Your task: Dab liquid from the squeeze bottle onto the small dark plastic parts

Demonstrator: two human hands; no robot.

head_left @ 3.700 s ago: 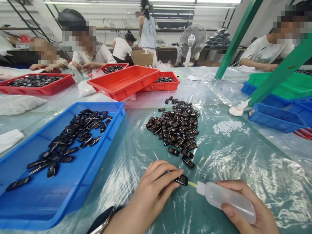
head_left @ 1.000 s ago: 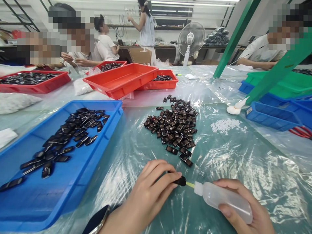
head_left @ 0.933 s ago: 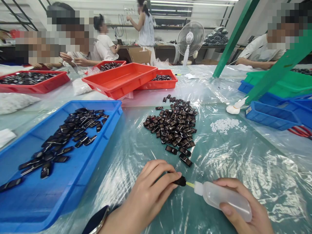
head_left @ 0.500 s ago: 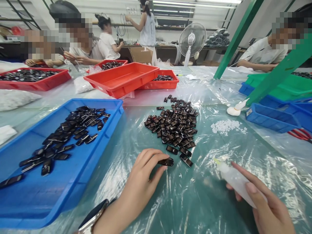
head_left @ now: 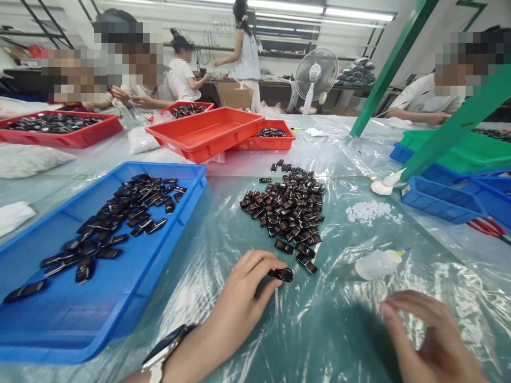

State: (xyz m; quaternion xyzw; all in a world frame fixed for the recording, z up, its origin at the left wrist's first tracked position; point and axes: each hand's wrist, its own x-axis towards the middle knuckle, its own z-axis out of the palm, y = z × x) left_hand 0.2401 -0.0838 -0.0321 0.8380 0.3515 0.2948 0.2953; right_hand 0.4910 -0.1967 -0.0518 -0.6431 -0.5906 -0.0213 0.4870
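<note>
My left hand (head_left: 249,290) pinches a small glossy black plastic piece (head_left: 284,274) between thumb and fingertips, low over the table. Just beyond it lies a heap of similar black pieces (head_left: 293,205), with a few loose ones at its near edge. My right hand (head_left: 433,335) is open at the lower right, its fingers loosely curved and holding nothing visible. Ahead of that hand, a translucent white squeeze bottle (head_left: 375,265) with a yellow-green needle tip lies on its side. Small white bits (head_left: 373,211) are spread out behind the bottle.
A blue tray (head_left: 159,271) with black pieces stands at left. Red trays (head_left: 207,133) are stacked behind. A green post (head_left: 393,69), a blue bin (head_left: 441,199), a white bottle (head_left: 383,186) and red-handled scissors (head_left: 487,226) are at right. Several people work around the table.
My right hand has let go of the squeeze bottle, which now lies on the table with its tip pointing right, and has drawn back toward me. My left hand still holds the black piece.
</note>
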